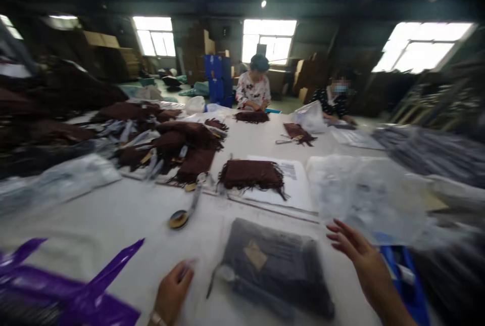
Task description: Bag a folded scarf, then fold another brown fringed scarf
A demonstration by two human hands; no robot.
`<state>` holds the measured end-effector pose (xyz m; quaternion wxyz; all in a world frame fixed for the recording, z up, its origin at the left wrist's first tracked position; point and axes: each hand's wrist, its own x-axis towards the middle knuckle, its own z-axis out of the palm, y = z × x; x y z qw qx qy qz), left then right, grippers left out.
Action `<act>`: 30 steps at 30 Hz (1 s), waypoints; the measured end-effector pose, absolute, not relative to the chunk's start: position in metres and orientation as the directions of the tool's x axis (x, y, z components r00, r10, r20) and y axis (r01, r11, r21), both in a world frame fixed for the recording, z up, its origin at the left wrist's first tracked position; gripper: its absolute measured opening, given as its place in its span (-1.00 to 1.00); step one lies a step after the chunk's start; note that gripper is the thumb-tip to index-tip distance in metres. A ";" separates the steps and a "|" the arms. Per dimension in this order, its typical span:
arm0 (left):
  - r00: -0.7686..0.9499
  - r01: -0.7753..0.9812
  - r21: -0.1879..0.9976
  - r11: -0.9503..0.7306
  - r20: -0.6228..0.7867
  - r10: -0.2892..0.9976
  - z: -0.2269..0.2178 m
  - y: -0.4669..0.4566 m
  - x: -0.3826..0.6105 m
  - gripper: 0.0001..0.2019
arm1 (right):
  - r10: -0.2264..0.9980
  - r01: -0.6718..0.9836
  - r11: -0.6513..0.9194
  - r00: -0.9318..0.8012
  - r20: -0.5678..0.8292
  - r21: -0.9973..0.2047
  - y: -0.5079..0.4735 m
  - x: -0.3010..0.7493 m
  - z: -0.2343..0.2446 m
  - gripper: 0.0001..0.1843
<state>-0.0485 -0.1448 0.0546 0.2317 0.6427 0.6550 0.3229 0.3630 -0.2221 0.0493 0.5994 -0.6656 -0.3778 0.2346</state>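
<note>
In front of me on the table [125, 210] lies a folded dark textile in a clear plastic bag [282, 270], with a tan diamond-shaped tag [255, 255] on it. My left hand [172, 288] is left of this bag, its fingers pinched together; something pale shows at the fingertips, too blurred to name. My right hand [354, 247] is raised at the bag's right side, fingers stretched out, holding nothing. Beyond the bag, a folded brown fringed scarf [252, 174] rests on a white printed sheet [299, 179].
A purple plastic bag [64, 290] fills the near left. Brown scarves [170, 146] are heaped at left. Clear plastic bags [359, 192] and a blue object [407, 275] are at right. A round black-and-tan item [178, 220] lies mid-table. Two co-workers [253, 83] sit opposite.
</note>
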 end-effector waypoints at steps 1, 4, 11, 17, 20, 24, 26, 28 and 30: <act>-0.080 0.678 0.735 -0.010 0.088 0.993 0.051 -0.147 -0.050 -0.73 | 0.857 0.169 -0.036 0.512 0.057 -0.985 -0.232 0.325 0.041 -0.39; 0.056 0.422 0.905 -0.047 0.026 0.998 0.046 -0.156 -0.044 -0.66 | 0.972 0.037 -0.046 0.232 -0.037 -0.998 -0.252 0.225 0.026 -0.42; 0.347 0.386 0.879 -0.282 0.145 0.927 0.042 -0.212 -0.013 -0.60 | 0.999 0.001 -0.003 0.033 -0.003 -1.000 -0.255 0.136 0.036 -0.50; 0.562 0.326 0.907 -0.266 0.040 0.826 0.023 -0.229 -0.014 -0.49 | 0.945 -0.424 -0.113 0.234 -0.229 -0.898 -0.283 0.147 0.022 -0.58; 0.638 0.324 0.911 -0.254 -0.012 0.770 0.021 -0.233 -0.008 -0.61 | 0.917 -0.620 -0.061 0.275 -0.290 -0.782 -0.294 0.147 0.016 -0.62; 0.703 0.373 0.755 -0.540 0.150 0.695 0.024 -0.237 -0.002 -0.71 | 0.817 -0.681 0.066 0.456 -0.352 -0.730 -0.297 0.161 0.019 -0.66; 0.751 0.317 0.656 -0.685 0.268 0.604 0.026 -0.233 -0.005 -0.74 | 0.759 -0.637 0.074 0.535 -0.371 -0.767 -0.300 0.175 0.022 -0.62; 0.811 0.243 0.537 -0.808 0.344 0.473 0.025 -0.224 -0.012 -0.69 | 0.737 -0.548 0.039 0.580 -0.346 -0.836 -0.308 0.187 0.024 -0.58; 0.863 0.200 0.401 -0.894 0.360 0.355 0.021 -0.214 -0.019 -0.53 | 0.764 -0.424 -0.030 0.575 -0.295 -0.905 -0.317 0.193 0.022 -0.57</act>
